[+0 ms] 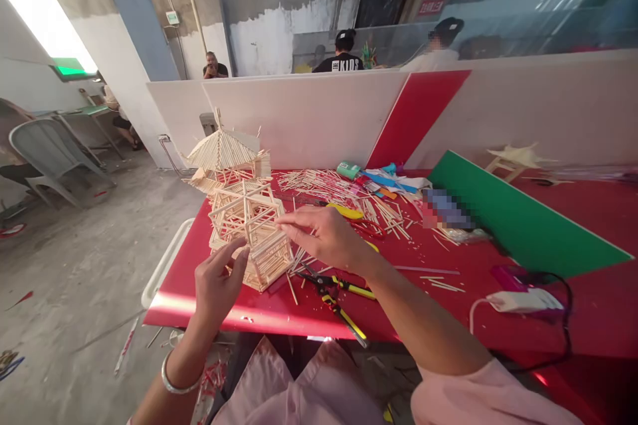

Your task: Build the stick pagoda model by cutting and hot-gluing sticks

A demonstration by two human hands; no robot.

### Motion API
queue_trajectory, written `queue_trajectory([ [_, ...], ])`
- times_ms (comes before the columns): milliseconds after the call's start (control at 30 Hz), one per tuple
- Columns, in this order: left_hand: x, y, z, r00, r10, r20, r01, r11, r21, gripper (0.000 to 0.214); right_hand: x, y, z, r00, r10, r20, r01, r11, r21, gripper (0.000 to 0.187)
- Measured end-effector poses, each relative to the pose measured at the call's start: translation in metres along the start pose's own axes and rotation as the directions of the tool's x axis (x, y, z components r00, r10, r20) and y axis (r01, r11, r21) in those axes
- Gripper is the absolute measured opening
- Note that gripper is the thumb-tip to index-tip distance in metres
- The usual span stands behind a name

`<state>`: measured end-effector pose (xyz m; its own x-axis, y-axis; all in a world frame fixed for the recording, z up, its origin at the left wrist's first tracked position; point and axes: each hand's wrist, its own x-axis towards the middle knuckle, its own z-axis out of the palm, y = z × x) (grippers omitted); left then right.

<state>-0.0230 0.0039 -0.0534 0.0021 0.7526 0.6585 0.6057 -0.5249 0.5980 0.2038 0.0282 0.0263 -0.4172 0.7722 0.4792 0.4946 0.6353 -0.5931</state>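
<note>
A model tower of thin wooden sticks lies tilted on the red table, near its left front corner. My left hand touches the tower's lower left side with its fingertips, fingers curled and apart. My right hand reaches from the right, its fingers pinched at the tower's right edge near the middle. A roofed stick model stands just behind the tower. Whether the pinch holds a loose stick is not visible.
Yellow-handled cutters lie right of the tower. Loose sticks are scattered behind my right hand. A green board, a white power strip and a white-red partition stand farther back. People sit beyond it. A plastic chair stands at left.
</note>
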Motion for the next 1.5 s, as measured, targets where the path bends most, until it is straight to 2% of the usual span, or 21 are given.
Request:
queue_trajectory([
  [67, 0.000, -0.002, -0.003, 0.999, 0.031, -0.014, -0.030, 0.999, 0.014, 0.016, 0.012, -0.002, -0.007, 0.999, -0.029, -0.025, 0.028, 0.999, -0.046, 0.026],
  [200, 0.015, -0.003, -0.019, 0.973, 0.160, -0.169, -0.147, 0.985, 0.087, 0.010, 0.028, 0.006, -0.027, 1.000, -0.001, -0.015, -0.001, 0.989, -0.149, 0.027],
  [300, 0.043, -0.002, -0.033, 0.938, 0.305, -0.168, -0.273, 0.944, 0.187, 0.012, 0.028, 0.030, -0.040, 0.988, 0.110, 0.111, -0.080, 0.966, -0.245, 0.025],
  [367, 0.065, -0.003, -0.039, 0.926, 0.349, -0.141, -0.317, 0.926, 0.206, 0.010, 0.024, 0.053, -0.042, 0.938, 0.243, 0.245, -0.148, 0.924, -0.351, 0.025],
  [433, 0.084, -0.005, -0.041, 0.933, 0.350, -0.090, -0.329, 0.926, 0.186, 0.008, 0.018, 0.079, -0.037, 0.858, 0.386, 0.339, -0.191, 0.852, -0.487, 0.025],
  [500, 0.100, -0.008, -0.039, 0.942, 0.336, -0.021, -0.330, 0.933, 0.143, 0.008, 0.010, 0.105, -0.026, 0.807, 0.468, 0.359, -0.203, 0.791, -0.577, 0.024],
  [633, 0.118, -0.014, -0.030, 0.940, 0.327, 0.100, -0.337, 0.936, 0.106, 0.015, -0.003, 0.142, 0.006, 0.772, 0.534, 0.345, -0.190, 0.711, -0.677, 0.030],
  [767, 0.126, -0.023, -0.022, 0.913, 0.356, 0.200, -0.383, 0.917, 0.112, 0.020, -0.010, 0.160, 0.030, 0.775, 0.510, 0.374, -0.115, 0.695, -0.710, 0.037],
  [967, 0.126, -0.029, -0.016, 0.880, 0.372, 0.296, -0.408, 0.910, 0.071, 0.022, -0.012, 0.169, 0.042, 0.793, 0.459, 0.401, -0.028, 0.685, -0.728, 0.036],
  [1167, 0.122, -0.028, -0.014, 0.878, 0.381, 0.290, -0.418, 0.905, 0.075, 0.022, -0.013, 0.171, 0.043, 0.789, 0.453, 0.415, -0.005, 0.680, -0.733, 0.035],
  [1400, 0.118, -0.030, -0.010, 0.894, 0.367, 0.258, -0.399, 0.913, 0.084, 0.023, -0.012, 0.173, 0.040, 0.801, 0.472, 0.368, -0.079, 0.693, -0.717, 0.036],
  [1500, 0.116, -0.031, -0.009, 0.897, 0.367, 0.246, -0.394, 0.916, 0.069, 0.023, -0.012, 0.168, 0.038, 0.811, 0.453, 0.370, -0.095, 0.727, -0.680, 0.040],
])
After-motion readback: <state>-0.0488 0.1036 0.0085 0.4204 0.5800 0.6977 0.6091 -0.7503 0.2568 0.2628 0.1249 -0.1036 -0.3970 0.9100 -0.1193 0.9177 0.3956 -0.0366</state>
